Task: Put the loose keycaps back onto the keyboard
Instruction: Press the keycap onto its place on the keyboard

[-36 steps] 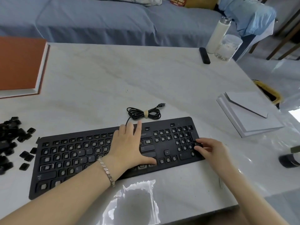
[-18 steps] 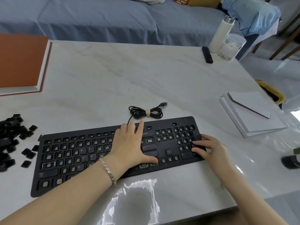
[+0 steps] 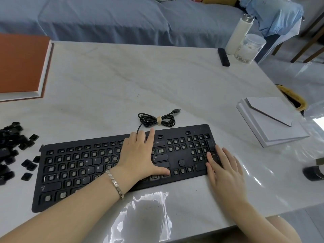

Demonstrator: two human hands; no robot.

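Marble-patterned white table (image 3: 157,81), with a blue-covered sofa behind it. Black keyboard (image 3: 78,165) lies near the front edge, and most of its sockets are bare. A few caps are seated, among them R, T, F, H, Backspace and Enter.

Left hand (image 3: 140,156) lies flat on the keyboard just left of Enter, fingers straight and thumb spread wide. A metal bracelet (image 3: 115,183) is on that wrist. Right hand (image 3: 226,171) rests on the keyboard's right end, fingers straight and slightly apart over the tall keys there. Neither hand holds anything.

Loose keycaps (image 3: 14,148) are heaped left of the keyboard, apart from it. A coiled cable (image 3: 157,120) sits just behind the keyboard, and a stack of white boards (image 3: 270,123) lies to its right.
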